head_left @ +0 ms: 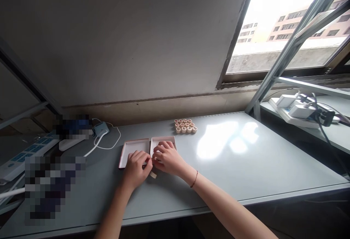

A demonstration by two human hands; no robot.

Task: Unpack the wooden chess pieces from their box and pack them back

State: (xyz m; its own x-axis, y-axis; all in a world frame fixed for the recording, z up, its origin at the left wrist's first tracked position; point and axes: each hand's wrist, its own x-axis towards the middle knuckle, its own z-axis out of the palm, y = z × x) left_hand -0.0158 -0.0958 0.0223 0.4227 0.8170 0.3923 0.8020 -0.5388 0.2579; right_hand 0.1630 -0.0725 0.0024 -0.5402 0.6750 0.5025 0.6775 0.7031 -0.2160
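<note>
My left hand (137, 168) is curled over the front edge of a shallow open box half (123, 155), thumb and fingertips drawn together. My right hand (168, 157) reaches over the other pale box half (164, 139), its fingers bent and their tips close to my left hand's. Whatever lies between the fingertips is too small and covered to make out. A small light-coloured wooden piece (153, 175) shows on the table just below them. Behind and to the right, several round xiangqi pieces (185, 124) with carved characters stand in neat rows.
Power strips (35, 153) and a pale blue plug adapter (101, 128) with white cables lie at the left of the grey table (218, 184). A wall and window rise behind. Metal posts flank the table; chargers (300, 109) sit on a surface at right.
</note>
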